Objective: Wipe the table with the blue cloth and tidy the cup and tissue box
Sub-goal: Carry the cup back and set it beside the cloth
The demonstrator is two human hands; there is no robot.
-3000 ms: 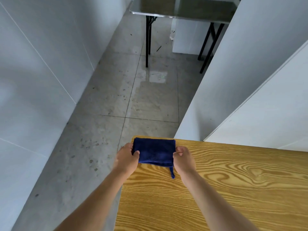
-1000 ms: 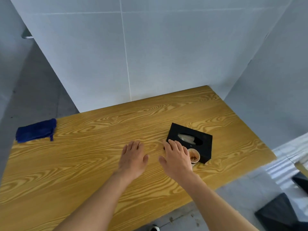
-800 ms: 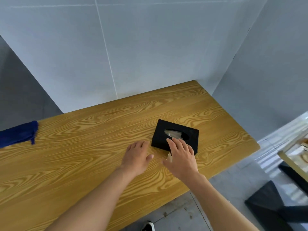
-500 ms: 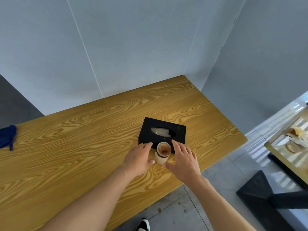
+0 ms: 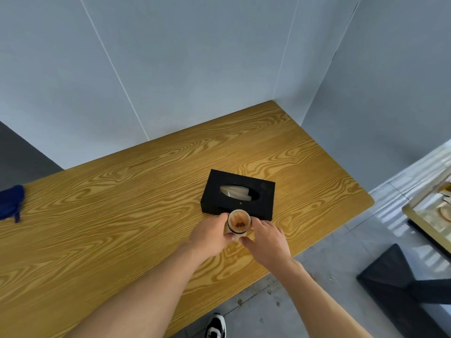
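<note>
Table (image 5: 122, 215): yellow-brown, bold wood grain. Tissue box (image 5: 263, 203) beyond the hands: black, white tissue (image 5: 235, 192). Cup (image 5: 238, 222): pale, interior apparently brown-stained.

A table (image 5: 122, 228) of yellow wood with bold dark grain and a smooth, faintly shiny top. On it sit a matt black tissue box (image 5: 258, 191) with soft white paper showing, a pale smooth cup (image 5: 238, 224), and a deep blue fuzzy cloth (image 5: 11, 202). The walls (image 5: 195, 69) look matt grey
</note>
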